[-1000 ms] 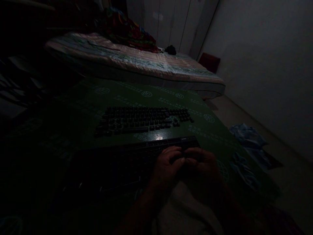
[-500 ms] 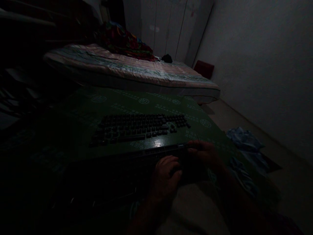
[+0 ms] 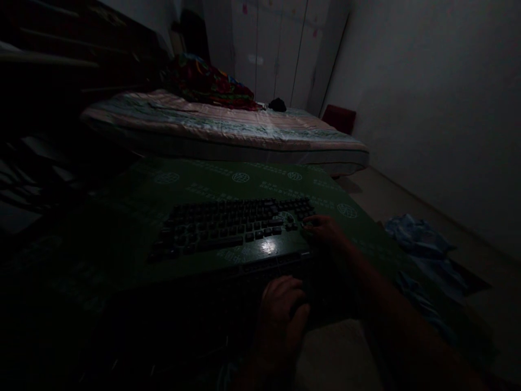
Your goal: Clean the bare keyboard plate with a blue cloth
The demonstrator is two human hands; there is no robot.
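A striped bed (image 3: pixel 228 125) stood beyond the green desk (image 3: pixel 321 190), on which a dark keyboard (image 3: pixel 203 309) lay nearest. The left hand (image 3: pixel 280 309) curled over its right part; the right hand (image 3: pixel 324 229) reached, fingers bent, to the right end of separate keycaps (image 3: pixel 220 225) laid in rows behind it. Darkness hid whether either gripped anything.

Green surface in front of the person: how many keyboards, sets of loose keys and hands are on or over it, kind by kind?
Keyboard: 1
Set of loose keys: 1 (too dark to count each key)
Hands: 2, left hand and right hand
Total: 4
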